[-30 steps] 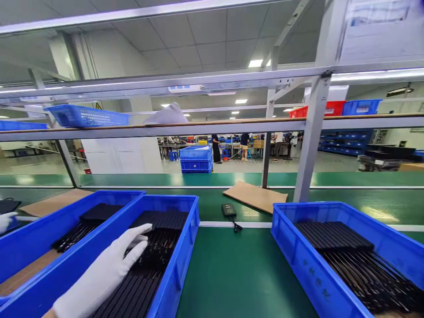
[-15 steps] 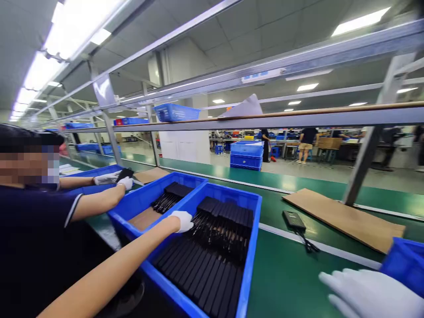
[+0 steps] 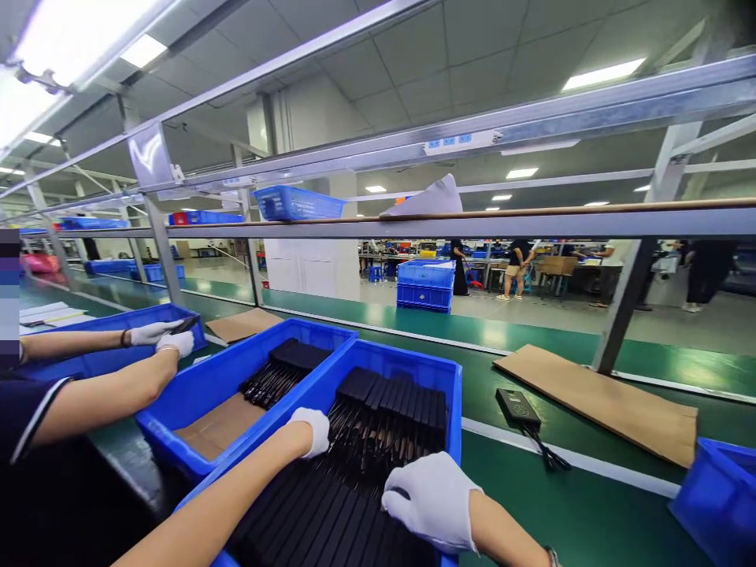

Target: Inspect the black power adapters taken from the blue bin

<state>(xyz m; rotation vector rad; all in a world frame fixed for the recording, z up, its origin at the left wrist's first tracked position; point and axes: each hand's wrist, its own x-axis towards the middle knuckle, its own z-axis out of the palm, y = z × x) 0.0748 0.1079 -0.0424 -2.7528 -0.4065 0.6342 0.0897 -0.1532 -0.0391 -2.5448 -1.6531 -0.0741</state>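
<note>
My left hand, in a white glove, reaches into a blue bin beside the cable ends of black power adapters. Its fingers are turned away and hidden. Over the same bin's right side, my gloved right hand has its fingers bent and thumb drawn in, just above the front row of adapters. What it grips, if anything, is hidden. The adapters are packed side by side in two rows, with their cables bunched between them.
On the green bench lie a single adapter with its cable and a cardboard sheet. A second blue bin with adapters adjoins mine. A co-worker's gloved hands hold a dark object at left. Another blue bin stands right.
My right hand has come from the right, open over the bench, into the bin, its fingers now bent. My left hand stays by the cables. The view has turned right.
</note>
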